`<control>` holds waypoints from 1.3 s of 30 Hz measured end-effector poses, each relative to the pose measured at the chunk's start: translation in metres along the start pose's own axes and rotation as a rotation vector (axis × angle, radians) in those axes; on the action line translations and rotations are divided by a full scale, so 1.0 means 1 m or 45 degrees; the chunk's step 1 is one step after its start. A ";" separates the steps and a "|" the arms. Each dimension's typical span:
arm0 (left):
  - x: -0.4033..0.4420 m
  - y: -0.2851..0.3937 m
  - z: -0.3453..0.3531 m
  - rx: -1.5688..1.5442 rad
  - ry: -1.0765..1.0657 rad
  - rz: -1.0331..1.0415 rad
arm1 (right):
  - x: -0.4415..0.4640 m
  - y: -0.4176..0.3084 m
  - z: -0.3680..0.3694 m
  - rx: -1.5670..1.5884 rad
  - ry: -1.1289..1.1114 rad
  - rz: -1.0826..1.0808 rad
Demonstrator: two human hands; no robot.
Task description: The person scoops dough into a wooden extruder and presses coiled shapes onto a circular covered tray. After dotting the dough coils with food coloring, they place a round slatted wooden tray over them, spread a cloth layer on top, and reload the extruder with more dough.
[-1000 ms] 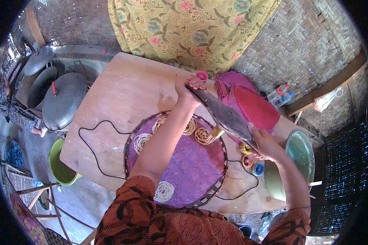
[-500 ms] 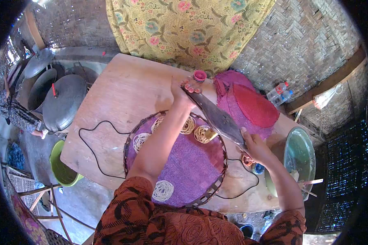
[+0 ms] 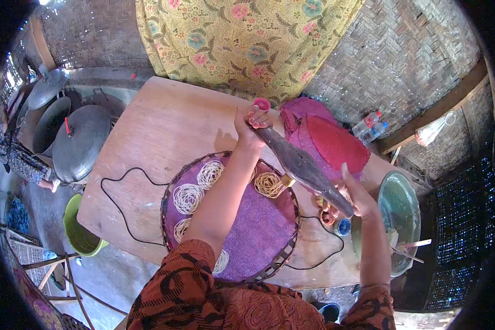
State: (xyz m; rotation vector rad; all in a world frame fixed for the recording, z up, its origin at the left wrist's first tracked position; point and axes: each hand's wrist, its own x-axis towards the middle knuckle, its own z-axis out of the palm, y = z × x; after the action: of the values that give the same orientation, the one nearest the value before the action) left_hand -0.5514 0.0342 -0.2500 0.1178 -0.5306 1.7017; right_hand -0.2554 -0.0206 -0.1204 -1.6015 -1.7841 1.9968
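Note:
A dark wooden hand press (image 3: 305, 168) with a short brass tube (image 3: 287, 180) under it slants over a round tray (image 3: 165, 217). My left hand (image 3: 252, 125) is wrapped around its upper end. At the lower end, my right hand (image 3: 353, 195) has its fingers curled against the underside, with the thumb raised off the wood. A yellowish coil of thin strands (image 3: 268, 186) lies right beside the brass tube. Paler coils (image 3: 188, 198) rest along the tray's left side, some partly hidden by my left forearm. Purple mesh cloth (image 3: 258, 236) lines the tray.
The wooden table (image 3: 143, 121) carries a black cord (image 3: 115, 206), small jars (image 3: 343, 226), a pink pot (image 3: 262, 103) and red-purple cloth (image 3: 335, 140). A water basin (image 3: 401, 203) stands right. Lidded pans (image 3: 82, 143), a green bucket (image 3: 74, 236) and another person (image 3: 19, 154) are left.
My right thumb has lifted off the press, whose lower end now shows past the fingers. My left forearm has shifted right, uncovering a pale coil at the tray's left. The view has moved slightly.

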 end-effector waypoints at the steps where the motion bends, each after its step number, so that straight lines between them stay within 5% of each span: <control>1: -0.001 0.000 0.002 -0.056 0.013 0.011 | 0.005 0.003 0.000 0.247 -0.140 -0.066; 8: -0.009 0.003 -0.011 -0.093 0.071 0.131 | 0.079 0.052 0.035 0.894 -0.550 -0.361; 15: -0.006 0.024 -0.018 -0.196 0.109 0.200 | 0.098 0.051 0.044 0.910 -0.581 -0.104; 18: -0.003 0.038 -0.002 0.029 0.210 0.372 | 0.100 0.037 0.047 0.559 -0.561 -0.120; 20: 0.002 0.046 0.019 0.094 -0.033 0.303 | 0.109 0.031 0.057 0.044 -0.264 -0.044; 22: 0.006 0.049 0.045 0.078 -0.104 0.246 | 0.126 0.037 0.071 -0.027 -0.094 -0.124; 23: 0.007 0.050 0.060 0.060 -0.178 0.189 | 0.123 0.037 0.072 -0.705 0.106 -0.438; 25: 0.004 0.049 0.092 0.131 -0.217 0.143 | 0.109 0.020 0.082 -1.359 0.274 -0.743; 26: 0.003 0.049 0.110 0.200 -0.260 0.100 | 0.116 0.018 0.079 -1.357 0.276 -0.747; 29: -0.004 0.054 0.158 0.378 -0.446 0.041 | 0.117 0.005 0.064 -1.797 0.545 -1.463; 31: -0.015 0.056 0.199 0.564 -0.429 0.112 | 0.049 -0.036 0.060 0.239 -0.184 -0.384; 34: -0.037 0.044 0.235 0.767 -0.456 0.238 | -0.028 -0.070 0.062 -0.132 -0.438 -0.546; 36: -0.061 0.032 0.251 0.788 -0.513 0.285 | -0.062 -0.062 0.083 -0.481 0.238 -0.953; 39: -0.119 0.011 0.270 -0.945 0.236 -0.288 | -0.086 -0.040 0.074 -0.560 0.229 -0.964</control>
State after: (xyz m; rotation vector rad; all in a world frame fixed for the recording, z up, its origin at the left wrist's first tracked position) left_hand -0.5943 -0.1846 -0.0572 -0.4921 -0.9343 1.1944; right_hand -0.2872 -0.1122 -0.0489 -0.8781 -2.3636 1.1469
